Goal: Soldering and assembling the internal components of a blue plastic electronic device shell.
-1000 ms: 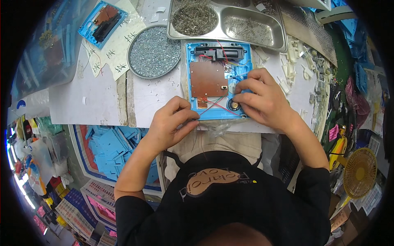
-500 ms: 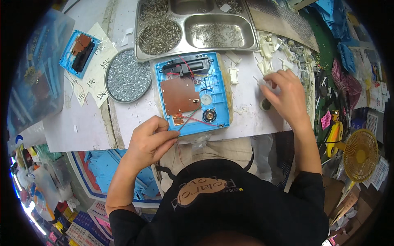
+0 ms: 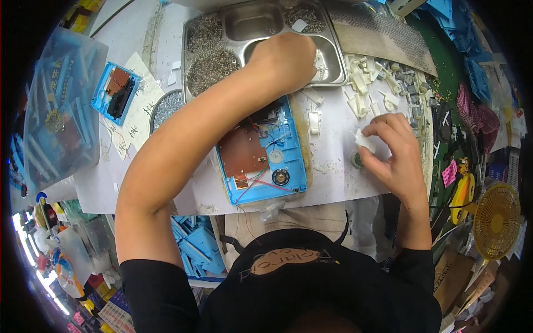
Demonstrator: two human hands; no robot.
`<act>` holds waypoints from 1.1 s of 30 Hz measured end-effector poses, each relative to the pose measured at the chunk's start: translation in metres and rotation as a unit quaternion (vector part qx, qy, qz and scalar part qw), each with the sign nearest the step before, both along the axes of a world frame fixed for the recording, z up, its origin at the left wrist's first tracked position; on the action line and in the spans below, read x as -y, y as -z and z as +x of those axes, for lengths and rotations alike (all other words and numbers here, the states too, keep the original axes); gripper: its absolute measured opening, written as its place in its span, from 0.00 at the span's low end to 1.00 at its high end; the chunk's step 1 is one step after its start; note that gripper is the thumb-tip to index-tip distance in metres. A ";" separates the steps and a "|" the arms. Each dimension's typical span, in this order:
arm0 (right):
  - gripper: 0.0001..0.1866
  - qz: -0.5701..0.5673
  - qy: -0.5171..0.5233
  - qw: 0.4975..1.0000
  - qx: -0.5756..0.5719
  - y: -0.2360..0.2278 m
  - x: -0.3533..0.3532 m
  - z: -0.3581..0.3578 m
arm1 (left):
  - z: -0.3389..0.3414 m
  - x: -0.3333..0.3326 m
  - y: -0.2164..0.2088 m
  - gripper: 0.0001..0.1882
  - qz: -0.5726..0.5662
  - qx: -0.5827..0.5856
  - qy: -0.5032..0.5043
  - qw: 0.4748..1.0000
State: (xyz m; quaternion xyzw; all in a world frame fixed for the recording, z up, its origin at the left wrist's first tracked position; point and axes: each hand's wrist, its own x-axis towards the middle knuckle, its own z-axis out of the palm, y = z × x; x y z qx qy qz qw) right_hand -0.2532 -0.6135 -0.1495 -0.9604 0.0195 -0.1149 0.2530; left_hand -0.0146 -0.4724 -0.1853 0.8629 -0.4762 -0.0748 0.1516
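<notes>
My left hand (image 3: 286, 62) reaches over the metal compartment tray (image 3: 341, 66), above a compartment with small metal pieces at its bottom; its fingertips are hidden behind the hand. Between the thumb and fingers of my right hand (image 3: 397, 152) is a small white plastic part (image 3: 364, 141). A round greenish object (image 3: 356, 160) sits just below that part. On the table before me lies a blue plastic housing (image 3: 261, 194) with a brown circuit board (image 3: 241, 152), a round speaker (image 3: 281, 177) and thin wires. My left forearm covers its upper left corner.
White plastic parts (image 3: 361, 77) lie heaped right of the tray. A round dish of small metal pieces (image 3: 165, 114) is partly behind my left arm. Left of it are a smaller blue housing (image 3: 115, 93) on paper and a clear bin (image 3: 69, 111). A yellow fan (image 3: 497, 222) stands at right.
My left hand has left the housing's lower left edge and moved up over the tray. My right hand now pinches a white plastic part near where it was.
</notes>
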 end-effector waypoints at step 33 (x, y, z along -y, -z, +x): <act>0.22 0.165 -0.228 0.958 0.060 -0.003 -0.066 0.003 | -0.171 -0.174 -0.021 0.14 -0.305 -0.682 -0.167 0.644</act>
